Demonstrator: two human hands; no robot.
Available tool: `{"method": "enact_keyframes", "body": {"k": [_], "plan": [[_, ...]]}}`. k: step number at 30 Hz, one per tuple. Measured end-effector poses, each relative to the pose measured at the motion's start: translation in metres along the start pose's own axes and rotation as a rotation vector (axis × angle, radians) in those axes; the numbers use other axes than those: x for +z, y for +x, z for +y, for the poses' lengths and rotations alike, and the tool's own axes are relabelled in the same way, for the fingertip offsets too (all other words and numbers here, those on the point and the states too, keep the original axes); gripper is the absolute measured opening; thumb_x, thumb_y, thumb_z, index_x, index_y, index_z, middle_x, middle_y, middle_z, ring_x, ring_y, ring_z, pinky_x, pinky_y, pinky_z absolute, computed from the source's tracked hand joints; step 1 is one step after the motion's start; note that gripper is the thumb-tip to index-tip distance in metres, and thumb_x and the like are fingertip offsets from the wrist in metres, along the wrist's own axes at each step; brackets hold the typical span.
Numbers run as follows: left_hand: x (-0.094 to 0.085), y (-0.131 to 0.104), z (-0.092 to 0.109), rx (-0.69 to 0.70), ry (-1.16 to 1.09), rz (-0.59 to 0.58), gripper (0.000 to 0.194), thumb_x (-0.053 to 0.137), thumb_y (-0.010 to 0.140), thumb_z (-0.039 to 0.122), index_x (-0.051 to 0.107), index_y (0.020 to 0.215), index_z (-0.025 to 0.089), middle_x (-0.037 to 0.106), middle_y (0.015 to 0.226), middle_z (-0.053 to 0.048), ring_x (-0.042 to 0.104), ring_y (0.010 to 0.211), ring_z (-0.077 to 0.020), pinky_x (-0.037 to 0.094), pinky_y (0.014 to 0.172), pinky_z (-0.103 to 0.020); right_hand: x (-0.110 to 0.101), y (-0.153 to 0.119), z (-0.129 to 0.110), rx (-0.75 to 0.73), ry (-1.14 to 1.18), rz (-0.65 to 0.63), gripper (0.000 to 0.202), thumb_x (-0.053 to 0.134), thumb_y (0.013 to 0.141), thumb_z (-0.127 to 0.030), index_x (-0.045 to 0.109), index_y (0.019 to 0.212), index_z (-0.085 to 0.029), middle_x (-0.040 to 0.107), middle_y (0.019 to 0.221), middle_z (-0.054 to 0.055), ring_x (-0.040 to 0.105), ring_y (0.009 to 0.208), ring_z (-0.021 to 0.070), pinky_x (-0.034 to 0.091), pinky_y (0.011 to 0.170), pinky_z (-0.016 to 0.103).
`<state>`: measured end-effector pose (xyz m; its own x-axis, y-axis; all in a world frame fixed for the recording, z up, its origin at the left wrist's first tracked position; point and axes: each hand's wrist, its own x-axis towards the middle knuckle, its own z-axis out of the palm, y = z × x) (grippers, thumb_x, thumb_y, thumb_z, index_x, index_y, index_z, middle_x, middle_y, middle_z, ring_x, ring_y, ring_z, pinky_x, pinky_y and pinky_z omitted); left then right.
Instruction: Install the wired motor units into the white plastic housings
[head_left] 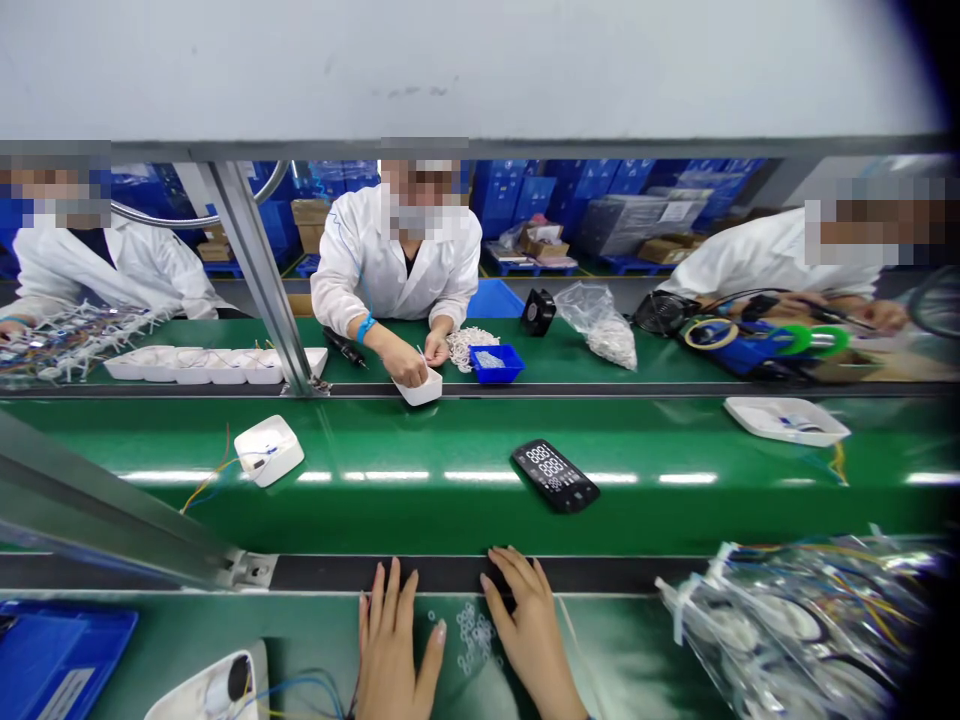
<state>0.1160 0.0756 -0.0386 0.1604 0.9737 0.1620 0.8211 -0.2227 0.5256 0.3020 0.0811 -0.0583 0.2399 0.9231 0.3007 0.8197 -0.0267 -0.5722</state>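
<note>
My left hand lies flat on the green work surface, fingers stretched toward the black edge strip. Across from it, my right hand also rests palm down, its fingertips on the strip. Between the two is a loose scatter of small clear rings; neither hand grips any. Left of my left hand sits a white plastic housing with a round part and blue and yellow wires, cut off by the frame's bottom. Beyond my right hand a black display panel with white digits lies on the green conveyor belt.
White housings with wires lie on the belt at left and right. Bagged wired parts are piled at right, a blue tray at left. A metal post rises at left. Opposite, co-workers in white coats handle parts.
</note>
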Motion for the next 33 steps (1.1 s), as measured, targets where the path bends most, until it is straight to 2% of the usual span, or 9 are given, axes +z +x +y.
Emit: {"method": "enact_keyframes", "body": {"k": [10, 24, 33], "plan": [[0.0019, 0.0002, -0.0023, 0.011, -0.022, -0.022, 0.046, 0.044, 0.084, 0.034, 0.048, 0.128, 0.019, 0.035, 0.142, -0.011, 0.026, 0.133, -0.0321, 0.023, 0.104, -0.058, -0.0011, -0.0005, -0.0007, -0.007, -0.017, -0.003, 0.032, 0.046, 0.086, -0.037, 0.061, 0.109, -0.020, 0.062, 0.114, 0.009, 0.052, 0.113, 0.0282, 0.033, 0.101, 0.053], [0.0032, -0.0018, -0.0029, 0.042, -0.001, 0.020, 0.044, 0.045, 0.084, 0.034, 0.050, 0.125, 0.021, 0.037, 0.141, -0.010, 0.028, 0.132, -0.0311, 0.024, 0.104, -0.057, -0.0051, 0.0003, -0.0057, -0.015, -0.025, 0.004, 0.031, 0.047, 0.086, -0.035, 0.062, 0.108, -0.021, 0.062, 0.114, 0.008, 0.052, 0.113, 0.0273, 0.034, 0.100, 0.052], [-0.0012, -0.0013, -0.0003, 0.019, -0.016, -0.027, 0.044, 0.043, 0.084, 0.033, 0.049, 0.126, 0.020, 0.035, 0.143, -0.010, 0.024, 0.134, -0.0305, 0.021, 0.105, -0.056, -0.0045, 0.0003, -0.0049, -0.003, -0.012, -0.006, 0.032, 0.047, 0.086, -0.036, 0.061, 0.109, -0.019, 0.062, 0.114, 0.009, 0.051, 0.113, 0.0279, 0.034, 0.100, 0.053]]}}
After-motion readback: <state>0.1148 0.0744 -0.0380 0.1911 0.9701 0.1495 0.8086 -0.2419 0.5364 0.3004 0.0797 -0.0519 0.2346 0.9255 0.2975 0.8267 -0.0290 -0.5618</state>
